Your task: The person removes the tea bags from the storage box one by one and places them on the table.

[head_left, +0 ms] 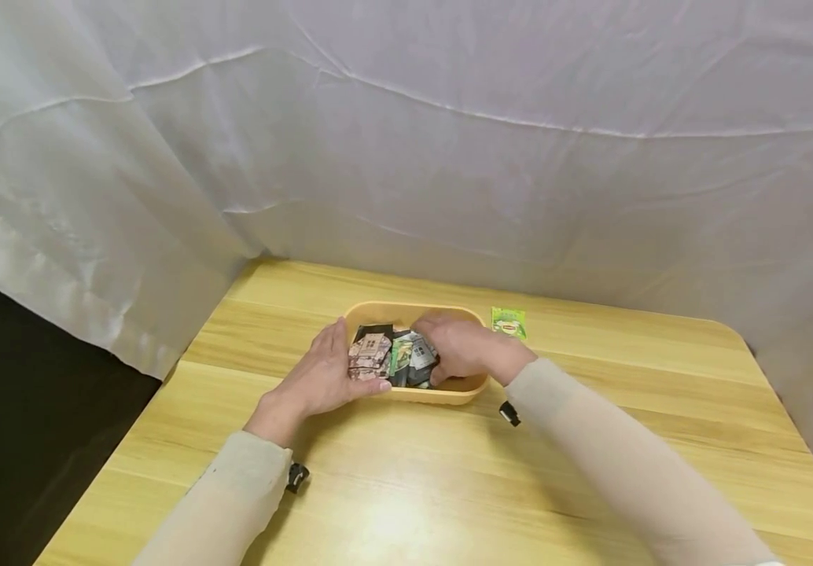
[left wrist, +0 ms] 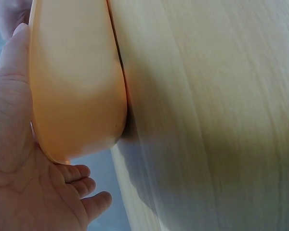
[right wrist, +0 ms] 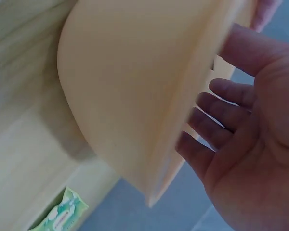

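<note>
Yellow-orange container (head_left: 466,395) sits on the wood-grain tabletop (head_left: 590,472), between the two hands. Left hand (head_left: 323,375) rests against the near end, fingers loosely extended outside the wall, thumb along the front rim. Right hand (head_left: 458,346) reaches in over the opposite end, thumb and fingers spread wide about dark grey packets (head_left: 421,354); cannot tell whether any is pinched. Pink-patterned packets (head_left: 371,354) lie inside, next to the left hand; a green packet (head_left: 402,356) between the hands. Separate lime-green sachet (head_left: 509,322) on the tabletop, just beyond the right wrist.
</note>
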Available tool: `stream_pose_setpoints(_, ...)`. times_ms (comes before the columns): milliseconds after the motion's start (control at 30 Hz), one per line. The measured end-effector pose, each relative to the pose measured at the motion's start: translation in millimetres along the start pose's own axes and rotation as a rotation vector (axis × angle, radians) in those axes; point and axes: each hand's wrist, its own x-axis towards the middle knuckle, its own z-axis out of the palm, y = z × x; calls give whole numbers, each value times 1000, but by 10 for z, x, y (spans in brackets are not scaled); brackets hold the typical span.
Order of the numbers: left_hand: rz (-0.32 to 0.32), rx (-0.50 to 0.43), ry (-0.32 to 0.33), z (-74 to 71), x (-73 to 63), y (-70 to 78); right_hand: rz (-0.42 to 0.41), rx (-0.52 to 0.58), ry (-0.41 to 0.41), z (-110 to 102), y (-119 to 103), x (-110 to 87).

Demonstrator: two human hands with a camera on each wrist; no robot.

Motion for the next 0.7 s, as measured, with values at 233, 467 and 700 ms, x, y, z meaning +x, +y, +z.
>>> stream_pose_setpoints(233, -9, -7, -8, -4, 14, 1, 24, 39, -85, 77, -1, 75)
stream_pose_setpoints(467, -6, -5, -11, 14, 30, -2, 31, 54, -110, 116, 18, 106)
stream_pose_setpoints(700, -14, -7, -16, 14, 33, -8, 57, 18, -59, 127, 53, 72)
